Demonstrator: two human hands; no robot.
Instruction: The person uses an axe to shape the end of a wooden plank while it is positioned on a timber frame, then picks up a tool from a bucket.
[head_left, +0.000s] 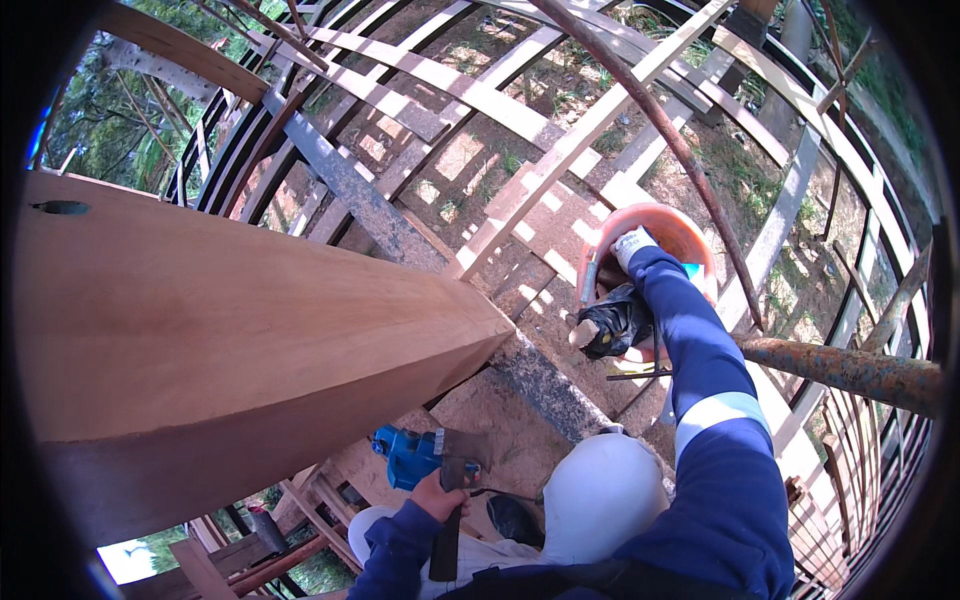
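My left hand (440, 495), low in the middle, grips a dark-handled tool (448, 540) with a metal head, upright beside a blue power tool (405, 460). My right hand (632, 247), in a pale glove, reaches into an orange bucket (690, 230) at the upper right; its fingers are mostly hidden there. Inside the bucket, under my right forearm, lies a bunched black item (615, 320) with a pale wooden end poking out.
A large brown wooden beam (230, 330) fills the left side, ending near the centre. A lattice of planks (450, 80) spans above dirt ground. A rusty pole (860, 375) juts in from the right, and a thin rod (690, 160) slants down past the bucket.
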